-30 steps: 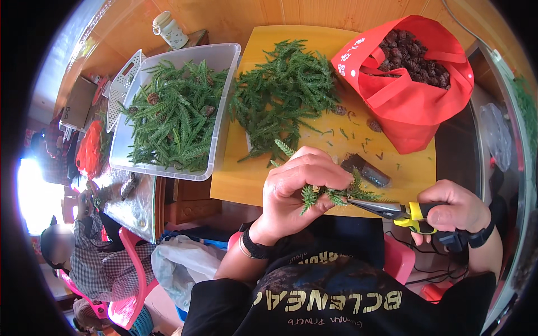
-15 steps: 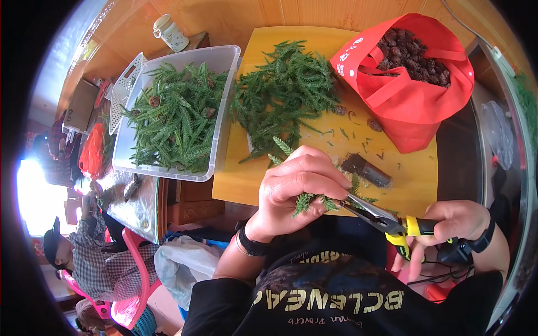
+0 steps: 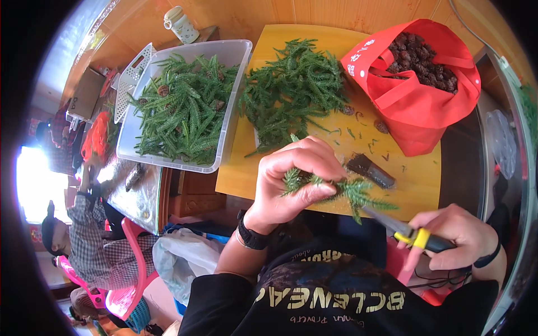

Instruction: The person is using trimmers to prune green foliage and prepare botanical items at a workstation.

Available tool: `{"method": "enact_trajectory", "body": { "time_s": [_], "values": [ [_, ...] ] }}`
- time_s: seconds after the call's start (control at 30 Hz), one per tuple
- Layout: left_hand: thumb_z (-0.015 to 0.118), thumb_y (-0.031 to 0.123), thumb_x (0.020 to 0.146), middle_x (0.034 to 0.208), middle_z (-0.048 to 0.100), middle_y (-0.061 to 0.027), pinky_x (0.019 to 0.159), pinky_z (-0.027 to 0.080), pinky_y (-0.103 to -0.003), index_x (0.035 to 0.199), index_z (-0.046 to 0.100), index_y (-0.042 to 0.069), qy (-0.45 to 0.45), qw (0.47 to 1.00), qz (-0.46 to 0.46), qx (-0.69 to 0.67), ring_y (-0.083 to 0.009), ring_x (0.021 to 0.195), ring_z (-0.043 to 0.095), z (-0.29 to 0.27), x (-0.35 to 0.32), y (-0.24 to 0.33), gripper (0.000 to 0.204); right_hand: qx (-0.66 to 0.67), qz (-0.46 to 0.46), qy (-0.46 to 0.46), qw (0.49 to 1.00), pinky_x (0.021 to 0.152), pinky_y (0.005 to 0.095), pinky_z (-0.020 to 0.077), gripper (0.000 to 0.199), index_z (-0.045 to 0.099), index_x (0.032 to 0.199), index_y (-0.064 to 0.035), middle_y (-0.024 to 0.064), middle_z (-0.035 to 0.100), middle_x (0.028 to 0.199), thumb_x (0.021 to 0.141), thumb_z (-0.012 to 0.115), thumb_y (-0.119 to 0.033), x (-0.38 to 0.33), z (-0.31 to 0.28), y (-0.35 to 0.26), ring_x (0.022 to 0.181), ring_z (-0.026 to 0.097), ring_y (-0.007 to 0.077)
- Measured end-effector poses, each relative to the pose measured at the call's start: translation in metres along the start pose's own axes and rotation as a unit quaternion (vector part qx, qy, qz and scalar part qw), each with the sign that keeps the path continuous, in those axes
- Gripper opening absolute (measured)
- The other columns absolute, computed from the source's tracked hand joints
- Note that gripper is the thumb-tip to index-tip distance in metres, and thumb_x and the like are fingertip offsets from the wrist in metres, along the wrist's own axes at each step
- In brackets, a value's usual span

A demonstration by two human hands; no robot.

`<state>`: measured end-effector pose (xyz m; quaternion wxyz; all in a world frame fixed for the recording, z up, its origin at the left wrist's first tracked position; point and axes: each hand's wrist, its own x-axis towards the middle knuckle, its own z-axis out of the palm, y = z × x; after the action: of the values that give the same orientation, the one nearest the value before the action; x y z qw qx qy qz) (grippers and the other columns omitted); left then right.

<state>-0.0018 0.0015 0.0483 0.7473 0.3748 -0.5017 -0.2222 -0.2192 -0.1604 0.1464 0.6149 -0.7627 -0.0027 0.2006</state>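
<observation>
My left hand (image 3: 294,178) grips a small green conifer sprig (image 3: 353,191) just above the near edge of the yellow table (image 3: 414,179). My right hand (image 3: 457,235) holds yellow-handled snips (image 3: 404,232), whose tip points up-left at the sprig's base. A heap of green sprigs (image 3: 294,89) lies on the yellow table beyond my left hand. A dark flat piece (image 3: 370,169) lies on the table close to the sprig.
A clear plastic bin (image 3: 235,95) full of green sprigs and cones stands at the left. A red bag (image 3: 417,120) of brown cones sits at the back right. A white jar (image 3: 180,23) stands at the far back. Another person (image 3: 92,246) sits at lower left by a pink chair.
My right hand with the snips has dropped and moved right, away from the sprig. My left hand has turned the sprig a little.
</observation>
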Motion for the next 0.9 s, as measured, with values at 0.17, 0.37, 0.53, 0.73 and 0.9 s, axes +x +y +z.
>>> {"method": "enact_trajectory", "body": {
  "time_s": [0.17,0.37,0.53,0.73,0.9],
  "values": [
    [0.069,0.001,0.074,0.084,0.063,-0.0095,0.074,0.046,-0.029,0.082,0.061,0.001,0.007,0.997,-0.069,-0.016,-0.0173,0.080,0.059,0.002,-0.007,0.002,0.012,-0.374,-0.084,0.254,0.888,0.072,0.0382,0.0467,0.029,0.061,0.074,0.0010,0.0130,0.060,0.077,0.062,0.074,-0.022,0.008,0.010,-0.008,0.085,0.056,0.0327],
    [0.068,0.000,0.074,0.083,0.062,-0.0082,0.072,0.045,-0.028,0.081,0.061,0.001,0.020,0.994,-0.102,0.018,-0.0156,0.079,0.058,0.005,-0.008,0.006,0.010,-0.457,-0.108,0.299,0.831,0.069,0.0402,0.0455,0.031,0.057,0.068,0.0027,0.0146,0.057,0.075,0.059,0.072,-0.022,0.017,0.009,0.002,0.088,0.054,0.0364],
    [0.066,0.004,0.071,0.077,0.059,-0.0092,0.072,0.041,-0.031,0.076,0.057,0.003,0.045,0.991,-0.123,0.023,-0.0190,0.076,0.052,0.009,-0.006,0.008,0.011,-0.469,-0.108,0.301,0.823,0.072,0.0372,0.0475,0.029,0.054,0.064,-0.0016,0.0088,0.059,0.074,0.056,0.077,-0.017,0.019,0.009,-0.002,0.090,0.055,0.0315],
    [0.064,0.000,0.070,0.076,0.058,-0.0091,0.071,0.041,-0.030,0.075,0.055,0.003,0.051,0.992,-0.109,0.025,-0.0184,0.075,0.051,0.009,-0.006,0.003,0.010,-0.494,-0.096,0.297,0.812,0.071,0.0371,0.0478,0.029,0.054,0.065,-0.0023,0.0079,0.055,0.071,0.055,0.077,-0.016,0.021,0.007,0.002,0.087,0.055,0.0309],
    [0.064,0.000,0.069,0.075,0.058,-0.0090,0.071,0.041,-0.031,0.073,0.055,0.004,0.055,0.993,-0.105,0.021,-0.0186,0.074,0.051,0.009,-0.007,0.003,0.011,-0.504,-0.099,0.288,0.808,0.070,0.0370,0.0479,0.030,0.052,0.063,-0.0026,0.0084,0.053,0.069,0.056,0.077,-0.016,0.023,0.007,0.004,0.085,0.054,0.0314]
  ]
}}
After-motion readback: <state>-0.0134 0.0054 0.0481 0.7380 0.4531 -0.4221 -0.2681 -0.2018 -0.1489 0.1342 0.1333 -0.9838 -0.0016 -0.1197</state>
